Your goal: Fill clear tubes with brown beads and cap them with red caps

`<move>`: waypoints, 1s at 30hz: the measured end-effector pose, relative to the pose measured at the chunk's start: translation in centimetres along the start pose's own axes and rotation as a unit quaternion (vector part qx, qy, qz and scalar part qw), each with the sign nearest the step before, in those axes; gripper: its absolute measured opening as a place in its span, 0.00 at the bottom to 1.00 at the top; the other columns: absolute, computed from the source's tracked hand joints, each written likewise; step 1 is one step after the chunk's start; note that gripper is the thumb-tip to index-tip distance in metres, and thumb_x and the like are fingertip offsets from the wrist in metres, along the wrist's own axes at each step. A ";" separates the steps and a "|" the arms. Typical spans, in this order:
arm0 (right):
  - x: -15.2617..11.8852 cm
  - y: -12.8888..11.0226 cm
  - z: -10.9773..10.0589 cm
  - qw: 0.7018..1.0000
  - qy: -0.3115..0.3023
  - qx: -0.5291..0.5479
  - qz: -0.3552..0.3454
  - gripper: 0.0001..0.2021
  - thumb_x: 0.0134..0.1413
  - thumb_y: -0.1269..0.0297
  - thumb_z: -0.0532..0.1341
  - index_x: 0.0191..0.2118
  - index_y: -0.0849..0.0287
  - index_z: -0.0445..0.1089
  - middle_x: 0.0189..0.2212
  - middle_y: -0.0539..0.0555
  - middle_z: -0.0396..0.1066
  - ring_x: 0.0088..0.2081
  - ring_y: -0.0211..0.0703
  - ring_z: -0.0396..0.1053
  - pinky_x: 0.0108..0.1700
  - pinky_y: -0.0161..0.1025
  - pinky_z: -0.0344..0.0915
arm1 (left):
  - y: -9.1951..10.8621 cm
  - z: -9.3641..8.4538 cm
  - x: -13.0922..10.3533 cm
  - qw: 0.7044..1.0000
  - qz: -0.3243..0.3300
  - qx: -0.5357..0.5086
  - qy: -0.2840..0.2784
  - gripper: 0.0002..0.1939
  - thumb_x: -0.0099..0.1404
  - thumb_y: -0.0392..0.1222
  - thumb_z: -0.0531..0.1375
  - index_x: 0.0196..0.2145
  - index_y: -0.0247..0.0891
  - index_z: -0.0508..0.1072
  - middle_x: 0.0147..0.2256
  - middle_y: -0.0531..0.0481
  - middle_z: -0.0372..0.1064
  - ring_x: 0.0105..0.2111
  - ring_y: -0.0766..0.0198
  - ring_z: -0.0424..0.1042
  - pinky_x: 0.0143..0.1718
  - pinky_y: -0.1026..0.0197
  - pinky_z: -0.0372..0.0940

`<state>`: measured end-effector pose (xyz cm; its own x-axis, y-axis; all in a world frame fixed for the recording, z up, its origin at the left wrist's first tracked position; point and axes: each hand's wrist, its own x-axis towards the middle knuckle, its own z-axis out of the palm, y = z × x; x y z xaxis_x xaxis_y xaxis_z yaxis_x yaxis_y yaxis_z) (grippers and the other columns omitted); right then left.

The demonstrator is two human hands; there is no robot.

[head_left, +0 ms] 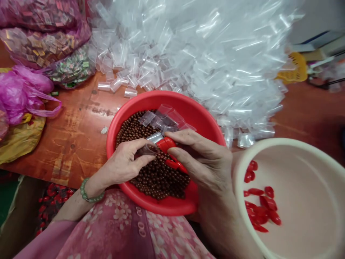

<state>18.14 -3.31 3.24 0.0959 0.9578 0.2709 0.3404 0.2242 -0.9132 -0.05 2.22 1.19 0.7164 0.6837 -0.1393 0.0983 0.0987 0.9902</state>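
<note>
Left hand (126, 160): pinching a small clear tube (148, 149) over brown beads (156, 176).
Right hand (205, 162): gripping a red cap (165, 144) against it.
Basin (167, 205): sitting on the lap.

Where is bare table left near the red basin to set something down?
Bare wood lies left of the red basin, bordered by the pink bag and loose clear tubes. Another strip lies right of the clear tube heap, above the cream basin. Both hands crowd the red basin.
</note>
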 end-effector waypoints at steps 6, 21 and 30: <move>0.1 -0.2 -0.2 0.999 -0.034 -0.032 -0.020 0.21 0.56 0.73 0.64 0.52 0.42 0.74 0.38 0.51 0.77 0.39 0.41 0.74 0.41 0.39 0.71 | -0.2 -0.2 0.0 0.999 0.005 -0.013 -0.035 0.17 0.66 0.38 0.58 0.52 0.38 0.74 0.38 0.51 0.75 0.34 0.66 0.69 0.39 0.63 0.63; -0.2 -1.0 -2.5 0.965 -0.123 -0.209 -0.099 0.17 0.59 0.75 0.61 0.53 0.55 0.72 0.38 0.55 0.73 0.37 0.38 0.74 0.38 0.31 0.72 | -0.1 -0.4 0.1 0.999 -0.033 0.009 -0.036 0.08 0.67 0.38 0.58 0.43 0.35 0.72 0.32 0.53 0.70 0.32 0.68 0.67 0.35 0.65 0.61; 0.3 -1.2 -1.5 0.964 -0.123 -0.192 -0.136 0.19 0.59 0.76 0.61 0.54 0.56 0.71 0.39 0.55 0.73 0.39 0.37 0.73 0.41 0.32 0.71 | 0.0 -0.5 0.3 0.998 -0.014 -0.014 -0.055 0.09 0.66 0.38 0.57 0.44 0.35 0.72 0.33 0.53 0.70 0.32 0.69 0.66 0.38 0.64 0.62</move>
<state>19.11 -3.56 4.88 -0.2547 0.8975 0.3601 0.6469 0.4350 -0.6264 -0.19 2.73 1.14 0.7855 0.5970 -0.1631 0.1002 0.1375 0.9854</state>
